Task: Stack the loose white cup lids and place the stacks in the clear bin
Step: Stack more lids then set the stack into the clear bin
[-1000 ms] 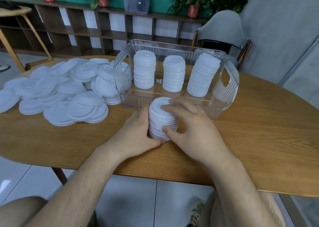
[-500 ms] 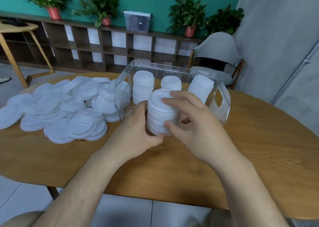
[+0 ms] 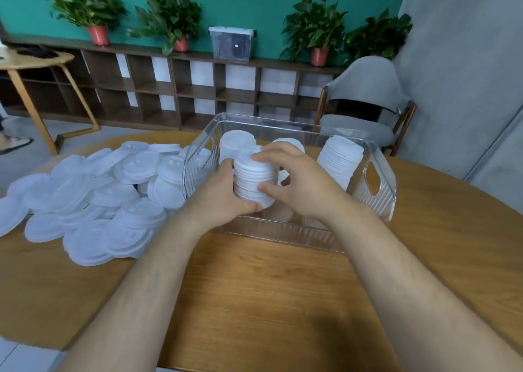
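Note:
Both hands hold one stack of white lids [image 3: 253,177] inside the clear bin [image 3: 379,202], near its front wall. My left hand [image 3: 223,199] grips the stack's left side and my right hand [image 3: 297,182] curls over its top and right side. Behind it in the bin stand three more lid stacks: one at the back left [image 3: 235,144], one at the back middle [image 3: 291,143], partly hidden by my right hand, and a leaning one on the right [image 3: 338,161]. A heap of loose white lids [image 3: 93,196] covers the table to the left of the bin.
The bin stands on a round wooden table [image 3: 283,301]. A grey chair [image 3: 365,102] sits behind the table at the right. Low wooden shelves [image 3: 175,88] with potted plants line the green back wall. A small wooden side table [image 3: 36,60] stands at the far left.
My hands lifted the lid stack off the table, carried it over the bin's front wall and now hold it inside the bin. My head has tilted up.

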Available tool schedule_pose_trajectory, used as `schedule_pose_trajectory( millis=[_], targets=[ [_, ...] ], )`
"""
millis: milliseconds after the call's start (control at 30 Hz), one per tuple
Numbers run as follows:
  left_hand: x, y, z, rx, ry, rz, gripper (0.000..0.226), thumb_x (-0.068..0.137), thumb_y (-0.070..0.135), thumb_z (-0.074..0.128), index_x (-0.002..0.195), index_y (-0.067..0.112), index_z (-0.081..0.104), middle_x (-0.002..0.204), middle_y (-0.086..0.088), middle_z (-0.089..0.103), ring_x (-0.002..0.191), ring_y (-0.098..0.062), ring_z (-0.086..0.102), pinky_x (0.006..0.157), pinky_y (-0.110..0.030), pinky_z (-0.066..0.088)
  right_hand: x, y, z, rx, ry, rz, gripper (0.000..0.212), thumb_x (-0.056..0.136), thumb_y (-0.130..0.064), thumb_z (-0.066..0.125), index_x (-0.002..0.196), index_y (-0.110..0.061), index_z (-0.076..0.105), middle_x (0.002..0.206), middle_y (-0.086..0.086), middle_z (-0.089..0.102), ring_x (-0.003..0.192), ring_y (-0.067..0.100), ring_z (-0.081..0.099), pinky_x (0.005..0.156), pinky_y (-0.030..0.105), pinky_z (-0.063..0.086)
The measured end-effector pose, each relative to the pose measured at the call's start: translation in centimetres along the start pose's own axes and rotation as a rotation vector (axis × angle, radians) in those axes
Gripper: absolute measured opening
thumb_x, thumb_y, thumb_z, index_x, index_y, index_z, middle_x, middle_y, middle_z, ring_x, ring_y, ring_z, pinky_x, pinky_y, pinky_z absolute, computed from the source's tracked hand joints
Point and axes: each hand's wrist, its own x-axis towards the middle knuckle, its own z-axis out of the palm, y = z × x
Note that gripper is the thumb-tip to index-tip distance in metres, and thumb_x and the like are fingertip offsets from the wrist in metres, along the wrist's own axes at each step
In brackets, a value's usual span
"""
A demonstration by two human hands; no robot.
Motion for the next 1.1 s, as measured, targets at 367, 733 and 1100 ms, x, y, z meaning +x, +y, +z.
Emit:
schedule_pose_trajectory(
  millis=[367,733,1100],
  targets=[
    [1.9,-1.1,-0.1,0.119,-0.203,-0.191,0.08,0.071,0.032,0.09,0.137,0.025,0.045,0.121,0.009,0.06,0.11,-0.013,0.058,0.094,-0.035,0.051,-0.5,2.9,2.3,0.061,-0.101,0.066,0.055,0.083,-0.017,0.083,0.133,-0.027,0.062,0.137,-0.017,0.049,0.122,0.001,0.049,0.099,0.034,0.051],
    [-1.4,-1.2,-0.3,0.156,0.03,0.232,0.061,0.094,0.029,0.07,0.148,0.04,0.044,0.155,0.028,0.03,0.145,0.004,0.02,0.118,-0.02,0.016,-1.6,2.6,0.6,0.169,-0.014,0.18,0.059,0.092,-0.021,0.069,0.142,-0.043,0.049,0.138,-0.018,0.041,0.11,0.001,0.056,0.083,0.017,0.049],
    [-1.5,-2.2,0.2,0.335,0.087,0.355,0.051,0.098,0.013,0.06,0.147,0.022,0.051,0.152,0.008,0.043,0.143,-0.008,0.03,0.114,-0.009,0.012,-0.8,2.1,1.5,0.233,-0.3,0.505,0.079,0.084,-0.02,0.079,0.145,-0.048,0.037,0.103,-0.001,0.074,0.094,0.011,0.071,0.092,0.036,0.058]
  ],
)
